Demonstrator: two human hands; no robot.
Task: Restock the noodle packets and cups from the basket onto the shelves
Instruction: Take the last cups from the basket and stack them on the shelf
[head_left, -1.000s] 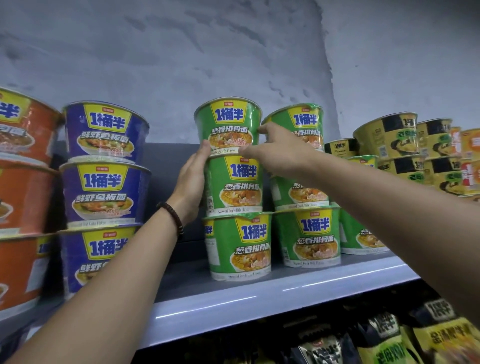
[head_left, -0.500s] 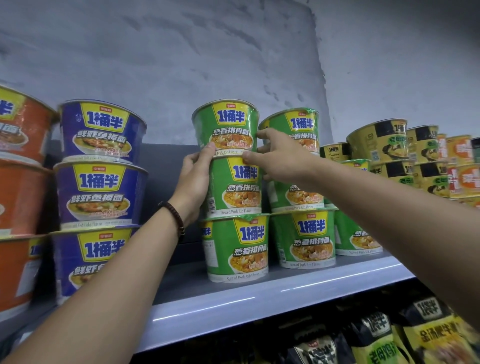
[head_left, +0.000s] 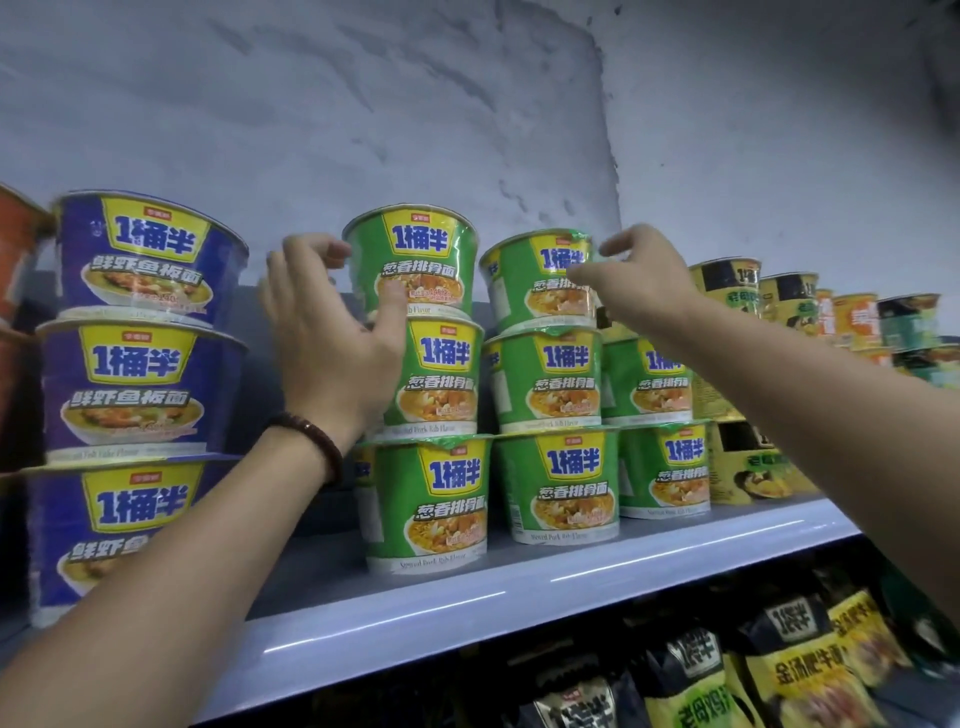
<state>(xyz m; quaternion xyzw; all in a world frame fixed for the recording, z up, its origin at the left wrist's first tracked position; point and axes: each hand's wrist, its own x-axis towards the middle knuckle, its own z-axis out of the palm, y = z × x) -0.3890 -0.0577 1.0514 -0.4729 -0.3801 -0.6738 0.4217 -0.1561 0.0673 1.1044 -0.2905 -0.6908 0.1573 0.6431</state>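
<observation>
The top green noodle cup (head_left: 413, 260) stands upright on a stack of three green cups at the middle of the shelf (head_left: 467, 603). The left hand (head_left: 332, 332), grip spread, is just left of that cup, fingers curled near its rim, thumb in front of its lower edge. The right hand (head_left: 636, 280), grip also spread and empty, hovers in front of the neighbouring green stack (head_left: 545, 384). Blue cups (head_left: 140, 358) stand at far left.

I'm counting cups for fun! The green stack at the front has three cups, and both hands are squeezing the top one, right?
Nearly. The head view shows three cups in the front green stack, but the left hand and right hand are open, beside the top green cup, not squeezing it.
</observation>
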